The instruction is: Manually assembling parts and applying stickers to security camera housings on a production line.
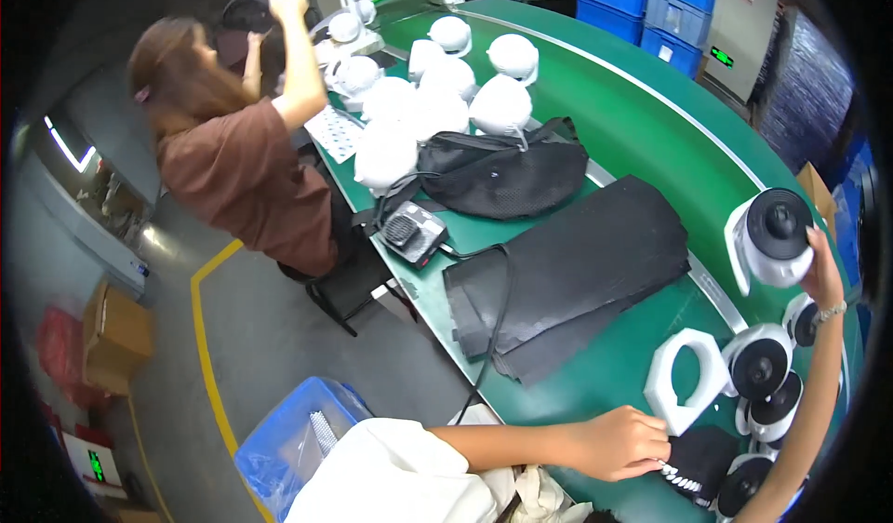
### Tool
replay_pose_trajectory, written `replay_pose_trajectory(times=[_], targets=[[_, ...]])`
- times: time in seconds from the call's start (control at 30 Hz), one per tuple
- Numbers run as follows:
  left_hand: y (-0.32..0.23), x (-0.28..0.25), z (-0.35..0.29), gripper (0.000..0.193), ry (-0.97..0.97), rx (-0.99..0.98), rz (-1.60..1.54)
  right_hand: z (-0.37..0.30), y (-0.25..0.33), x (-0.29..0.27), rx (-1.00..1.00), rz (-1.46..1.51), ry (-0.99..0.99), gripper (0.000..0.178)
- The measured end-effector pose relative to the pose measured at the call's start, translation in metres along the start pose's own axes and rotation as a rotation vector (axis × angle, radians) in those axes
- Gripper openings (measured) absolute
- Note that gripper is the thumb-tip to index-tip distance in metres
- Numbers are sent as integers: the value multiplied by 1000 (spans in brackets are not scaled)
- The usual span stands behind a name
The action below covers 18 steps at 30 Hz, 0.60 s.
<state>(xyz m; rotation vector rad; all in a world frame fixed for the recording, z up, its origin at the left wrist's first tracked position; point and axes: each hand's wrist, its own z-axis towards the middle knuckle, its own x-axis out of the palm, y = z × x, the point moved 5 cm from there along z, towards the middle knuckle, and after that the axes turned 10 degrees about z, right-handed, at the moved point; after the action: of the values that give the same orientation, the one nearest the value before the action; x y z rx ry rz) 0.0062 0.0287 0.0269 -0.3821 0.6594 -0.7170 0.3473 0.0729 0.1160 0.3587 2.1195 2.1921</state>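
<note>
My right hand (822, 270) grips the edge of a white rounded device with a black disc-shaped base (779, 225), held up over the far right of the green workbench. My left hand (621, 444) is low at the right, its fingers curled closed. Its fingertips meet a row of small white pieces (682, 477) by a black item (704, 458); what they pinch is too small to make out. Just beyond that hand a white octagonal ring (661, 383) rests on the bench. More white devices with black discs (758, 368) crowd beside it, under my raised right arm.
Black flat sheets (577, 267) lie mid-bench, with a black mesh bag (507, 177) and a small fan-like box (414, 233) with a cable. Several white domed units (437, 104) cluster farther off. A co-worker in a brown shirt (242, 179) sits left. A blue bin (296, 435) stands beside me.
</note>
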Motion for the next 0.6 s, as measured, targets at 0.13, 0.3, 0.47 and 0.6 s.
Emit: replay_pose_trajectory(times=[0.13, 0.3, 0.47, 0.6], targets=[[-11, -20, -4, 11, 62, 44, -14, -87, 34, 96, 26, -214, 10, 86], [-23, -47, -22, 28, 97, 190, 734, -83, 3, 125, 193, -425, 239, 85], [-13, -21, -55, 27, 500, 106, 776, -97, -4, 114, 99, -430, 167, 84], [-6, -29, -54, 58, 487, -246, 456, -103, -29, 115, 66, 164, 89, 79]])
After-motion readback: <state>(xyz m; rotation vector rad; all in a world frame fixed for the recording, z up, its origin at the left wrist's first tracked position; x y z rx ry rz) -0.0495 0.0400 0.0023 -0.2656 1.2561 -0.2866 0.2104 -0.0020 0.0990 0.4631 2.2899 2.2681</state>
